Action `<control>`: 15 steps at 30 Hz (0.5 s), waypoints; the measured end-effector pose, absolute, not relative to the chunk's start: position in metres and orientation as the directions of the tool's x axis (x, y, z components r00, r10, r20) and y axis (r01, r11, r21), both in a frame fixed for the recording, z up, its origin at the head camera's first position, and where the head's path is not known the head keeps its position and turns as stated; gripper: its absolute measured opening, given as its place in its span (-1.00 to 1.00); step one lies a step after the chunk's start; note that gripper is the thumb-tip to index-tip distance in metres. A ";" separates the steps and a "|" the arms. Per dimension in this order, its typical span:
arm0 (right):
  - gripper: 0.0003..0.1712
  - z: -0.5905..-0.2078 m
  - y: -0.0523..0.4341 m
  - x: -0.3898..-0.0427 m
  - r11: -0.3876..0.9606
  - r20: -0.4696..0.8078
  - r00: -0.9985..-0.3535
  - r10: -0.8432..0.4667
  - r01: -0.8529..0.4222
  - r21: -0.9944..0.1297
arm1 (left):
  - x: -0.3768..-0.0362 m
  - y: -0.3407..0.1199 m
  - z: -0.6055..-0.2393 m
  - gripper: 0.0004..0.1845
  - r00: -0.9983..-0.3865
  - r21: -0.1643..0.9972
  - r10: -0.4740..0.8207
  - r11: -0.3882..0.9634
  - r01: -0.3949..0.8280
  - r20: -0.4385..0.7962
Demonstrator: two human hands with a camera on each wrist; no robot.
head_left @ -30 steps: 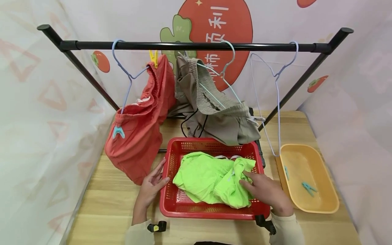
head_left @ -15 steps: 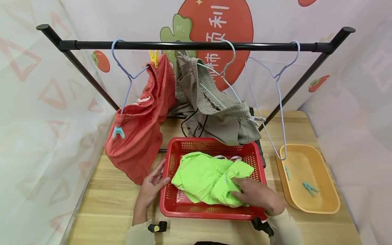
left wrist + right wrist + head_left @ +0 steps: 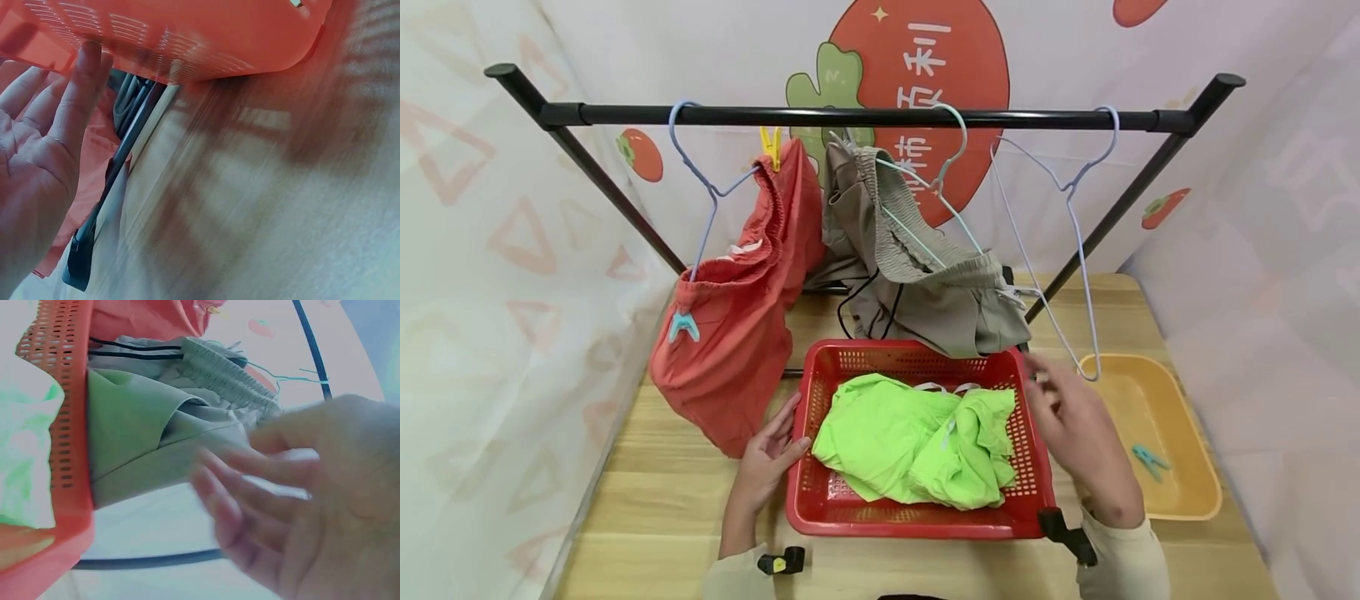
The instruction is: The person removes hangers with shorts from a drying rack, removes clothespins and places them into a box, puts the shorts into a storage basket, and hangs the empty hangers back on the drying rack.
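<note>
A red plastic basket (image 3: 917, 527) stands on the table with a bright lime-green garment (image 3: 880, 433) lying crumpled inside. My left hand (image 3: 765, 467) touches the basket's left side. In the left wrist view its fingers (image 3: 78, 106) are extended against the basket wall. Blurred by motion, my right hand (image 3: 1082, 433) is just beyond the basket's right rim, below the bare lilac hanger (image 3: 1084, 250). Nothing shows between its loosely bent fingers in the right wrist view, where the grey shorts (image 3: 150, 437) hang behind them.
A black rack bar (image 3: 850, 117) spans the back. Red shorts (image 3: 730, 350) hang at left on a blue hanger (image 3: 703, 183), with yellow (image 3: 772, 146) and blue (image 3: 684, 326) clips. At right, a yellow tub (image 3: 1180, 467) holds a teal clothespin (image 3: 1150, 460).
My right hand has let go of the green garment and moved right and up, out of the basket. The left hand has stayed at the basket's side. The lilac hanger has swung slightly.
</note>
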State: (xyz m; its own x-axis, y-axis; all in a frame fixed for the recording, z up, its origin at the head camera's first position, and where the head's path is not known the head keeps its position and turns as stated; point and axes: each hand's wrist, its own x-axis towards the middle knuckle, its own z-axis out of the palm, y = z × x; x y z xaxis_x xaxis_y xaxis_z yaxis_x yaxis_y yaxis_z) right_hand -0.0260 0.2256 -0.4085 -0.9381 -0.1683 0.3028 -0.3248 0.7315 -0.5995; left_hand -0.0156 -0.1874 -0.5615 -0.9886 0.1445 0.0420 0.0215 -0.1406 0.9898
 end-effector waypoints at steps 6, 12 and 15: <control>-0.48 -0.400 0.216 -0.046 0.686 0.431 -0.901 -0.052 -0.346 -0.640 | -0.017 -0.188 -0.561 -0.28 -0.988 0.992 0.147 -0.124 0.024 0.042; -0.62 -0.391 0.208 -0.068 0.709 0.478 -0.876 -0.069 -0.380 -0.593 | -0.014 -0.182 -0.561 -0.29 -0.993 0.992 0.103 -0.113 0.053 0.065; -0.78 -0.388 0.205 -0.076 0.738 0.505 -0.856 -0.112 -0.412 -0.534 | -0.012 -0.182 -0.559 -0.28 -0.993 0.992 0.102 -0.113 0.056 0.067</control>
